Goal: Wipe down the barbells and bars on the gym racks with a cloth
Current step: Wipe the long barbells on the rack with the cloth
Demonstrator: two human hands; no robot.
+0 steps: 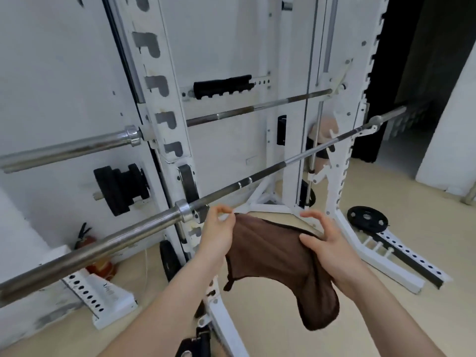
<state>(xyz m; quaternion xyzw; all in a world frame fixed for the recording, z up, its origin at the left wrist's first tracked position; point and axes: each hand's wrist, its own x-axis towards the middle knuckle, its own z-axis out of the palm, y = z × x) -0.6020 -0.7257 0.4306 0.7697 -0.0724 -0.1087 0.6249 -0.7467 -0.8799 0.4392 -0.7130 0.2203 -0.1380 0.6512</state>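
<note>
A brown cloth (273,261) hangs spread between both hands, just below and in front of the near barbell (108,240). That steel barbell runs from the lower left up to the far right across the white rack (170,99). My left hand (219,228) pinches the cloth's upper left corner close to the barbell's collar (184,211). My right hand (327,243) grips the cloth's right side, thumb on top. A second bar (257,108) rests higher on the rack behind, with its thick sleeve (67,150) sticking out to the left.
Black weight plates (121,188) hang on a peg at the left. Another plate (367,219) lies on the beige floor at the right beside the rack's white foot (381,264). A red fire extinguisher (99,264) stands low at the left wall. A dark doorway (412,60) opens at the right.
</note>
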